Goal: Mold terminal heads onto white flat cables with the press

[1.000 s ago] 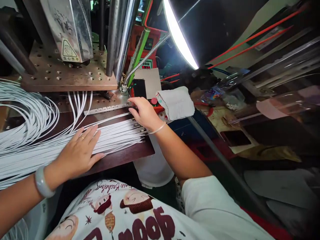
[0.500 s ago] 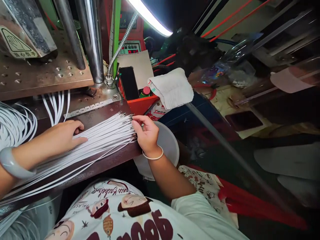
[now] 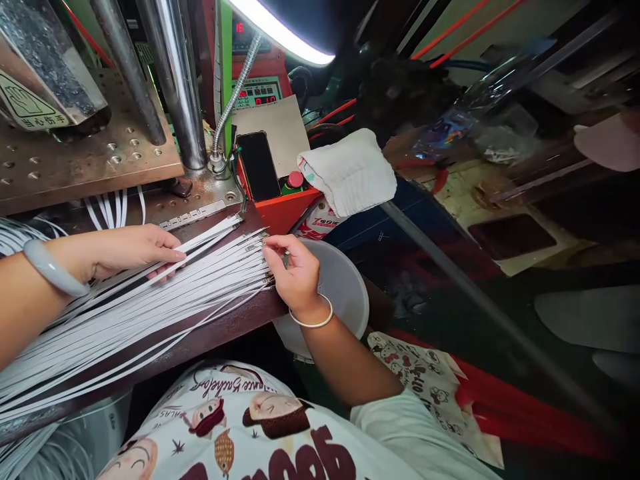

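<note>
A wide bundle of flat white cables (image 3: 200, 283) with small metal ends lies across the dark metal bench. My left hand (image 3: 143, 253) grips a few of the white cables, thumb on top and fingertips beneath, holding them apart from the main bundle at its far side. Their tips reach toward the back of the bench. At the right end of the bundle, my right hand (image 3: 296, 272) has thumb and index finger closed at the metal ends; the exact contact is partly hidden by the fingers.
A press with a drilled plate (image 3: 90, 160) and steel columns stands at the back left. Behind the cables are a metal strip (image 3: 195, 215), a phone (image 3: 258, 167) and a red button (image 3: 295, 179). A white bucket (image 3: 345, 287) sits below the bench's right end. A lamp (image 3: 285, 30) hangs above.
My left hand, earlier resting on the bundle, now grips a few cables and has separated them toward the back. My right hand stays at the cable ends. The view has shifted slightly.
</note>
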The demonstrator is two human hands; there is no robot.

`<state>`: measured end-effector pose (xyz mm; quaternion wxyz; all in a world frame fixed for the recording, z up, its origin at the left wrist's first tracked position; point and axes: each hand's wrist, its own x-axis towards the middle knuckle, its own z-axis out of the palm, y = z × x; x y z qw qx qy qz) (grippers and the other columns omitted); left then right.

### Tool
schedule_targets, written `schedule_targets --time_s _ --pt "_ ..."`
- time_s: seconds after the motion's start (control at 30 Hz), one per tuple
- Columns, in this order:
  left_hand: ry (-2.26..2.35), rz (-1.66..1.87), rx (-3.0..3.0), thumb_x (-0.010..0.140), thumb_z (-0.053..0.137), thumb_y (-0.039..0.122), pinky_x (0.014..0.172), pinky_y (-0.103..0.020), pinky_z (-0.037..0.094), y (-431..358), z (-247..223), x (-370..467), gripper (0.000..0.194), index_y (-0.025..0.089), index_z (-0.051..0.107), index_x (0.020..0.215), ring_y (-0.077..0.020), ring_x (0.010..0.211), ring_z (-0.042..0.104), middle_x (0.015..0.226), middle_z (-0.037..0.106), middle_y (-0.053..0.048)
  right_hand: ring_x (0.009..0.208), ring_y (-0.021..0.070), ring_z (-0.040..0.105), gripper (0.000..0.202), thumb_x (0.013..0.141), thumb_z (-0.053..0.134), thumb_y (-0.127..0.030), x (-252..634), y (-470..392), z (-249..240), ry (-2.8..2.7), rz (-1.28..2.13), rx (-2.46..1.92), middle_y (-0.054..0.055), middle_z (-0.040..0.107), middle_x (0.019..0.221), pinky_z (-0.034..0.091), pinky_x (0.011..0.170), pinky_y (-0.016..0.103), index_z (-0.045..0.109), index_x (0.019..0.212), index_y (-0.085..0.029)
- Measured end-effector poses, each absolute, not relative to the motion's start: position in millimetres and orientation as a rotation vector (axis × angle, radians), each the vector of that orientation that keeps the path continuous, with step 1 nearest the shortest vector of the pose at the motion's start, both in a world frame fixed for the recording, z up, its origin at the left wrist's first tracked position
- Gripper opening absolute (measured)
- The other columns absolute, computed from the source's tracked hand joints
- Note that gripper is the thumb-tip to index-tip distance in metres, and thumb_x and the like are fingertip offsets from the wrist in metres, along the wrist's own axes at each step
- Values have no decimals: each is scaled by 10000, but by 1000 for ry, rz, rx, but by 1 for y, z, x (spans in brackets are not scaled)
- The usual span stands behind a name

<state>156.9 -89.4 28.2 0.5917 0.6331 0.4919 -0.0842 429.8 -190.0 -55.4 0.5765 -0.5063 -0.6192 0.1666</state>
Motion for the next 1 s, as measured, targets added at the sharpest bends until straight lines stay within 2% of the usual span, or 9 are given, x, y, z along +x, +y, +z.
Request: schedule_targets --time_s 0.13,0.27,0.33,0.47,0.53,0.63,0.73,0.87,1.0 --pt "1078 -157 1438 656 783 662 509 -271 447 -88 33 165 479 198 691 578 -155 501 502 562 608 -49 911 219 685 149 1006 557 -249 426 -183 -36 -1660 239 -1132 63 754 935 570 859 396 701 1036 -226" --pt "1105 -143 1408 698 757 620 508 -277 492 -92 46 172 429 203 703 615 -153 501 515 591 628 -44 1294 286 581 327 1015 497 -225 396 -158 -11 -2162 127 -1020 153 691 1336 473 1101 490 636 1303 -155" --pt "1076 -132 1425 738 694 641 550 -304 551 -94 49 168 450 204 702 630 -183 543 589 620 657 -53 1272 308 585 327 1030 437 -187 379 -145 -5 -2413 78 -1043 188 692 1316 469 1082 512 642 1276 -117" --pt "1223 247 1930 828 645 559 792 -384 652 -97 44 137 444 236 781 1101 -256 815 761 924 799 -61 1013 314 662 362 1041 336 -127 364 -122 -7 -2570 -1 -1236 205 745 1035 511 944 510 696 1055 -87" --pt "1198 614 2411 905 644 448 979 -394 622 -99 39 119 429 277 723 1290 -254 1047 765 1189 785 -69 1086 287 661 353 1030 348 -105 362 -111 -12 -2510 68 -1117 204 735 1159 514 988 478 680 1148 -80" --pt "624 827 2881 996 570 276 1188 -403 493 -103 36 109 340 337 722 1294 -230 1388 594 1485 633 -33 1199 210 641 323 1033 427 -152 350 -90 -17 -2511 361 -676 113 696 1326 514 1048 378 654 1263 -149" --pt "394 752 2776 1043 460 268 1199 -382 489 -108 40 119 337 282 780 1148 -193 1342 631 1360 720 -11 1213 238 626 247 995 584 -238 336 -68 -18 -2555 500 -623 93 700 1273 498 1059 410 685 1209 -168" --pt "1154 1001 2260 979 609 415 1005 -295 593 -111 47 128 266 234 796 1032 -192 1025 763 1106 810 -26 1185 326 581 272 917 682 -173 344 -58 -21 -2631 422 -1118 165 677 1192 462 998 492 694 1185 -129" --pt "1379 914 2019 913 618 466 907 -306 596 -106 38 128 316 226 812 981 -221 939 757 1007 814 -26 1108 284 558 201 947 638 -180 358 -84 -23 -2677 527 -1095 122 662 1118 423 973 440 701 1137 -172"
